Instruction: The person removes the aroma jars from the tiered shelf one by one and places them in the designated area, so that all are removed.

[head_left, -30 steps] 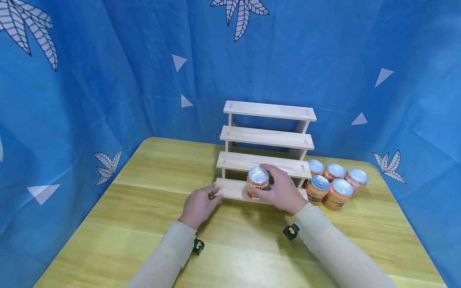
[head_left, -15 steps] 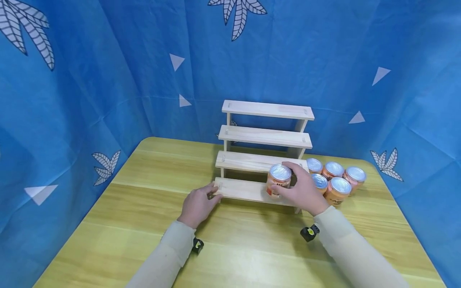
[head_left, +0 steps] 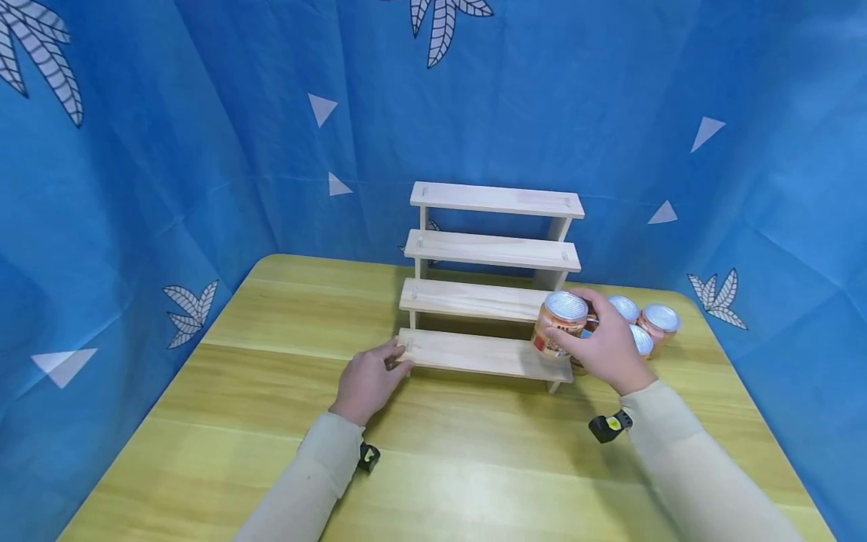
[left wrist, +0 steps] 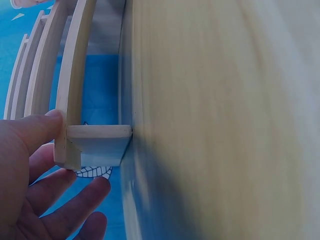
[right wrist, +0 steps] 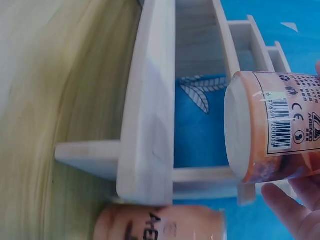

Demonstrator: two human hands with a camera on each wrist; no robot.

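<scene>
A pale wooden step rack (head_left: 481, 299) with several boards stands towards the back of the table. My left hand (head_left: 366, 380) pinches the left end of its lowest board; the left wrist view has the thumb on one side of the board and fingertips on the other. My right hand (head_left: 607, 348) grips an orange can (head_left: 559, 331) with a ribbed silver lid, upright at the right end of the rack. Seen from the right wrist, the can's pale base hangs clear of the lowest board, and its barcode label (right wrist: 287, 117) shows.
Several similar orange cans (head_left: 658, 319) stand together on the table right of the rack, partly hidden behind my right hand. The wood-grain table (head_left: 433, 467) is bounded by a blue patterned cloth (head_left: 508, 113) behind and at both sides.
My right hand has carried the can rightwards along the lowest board to its right end and raised it. The left hand keeps its place on the rack. The head view has shifted slightly.
</scene>
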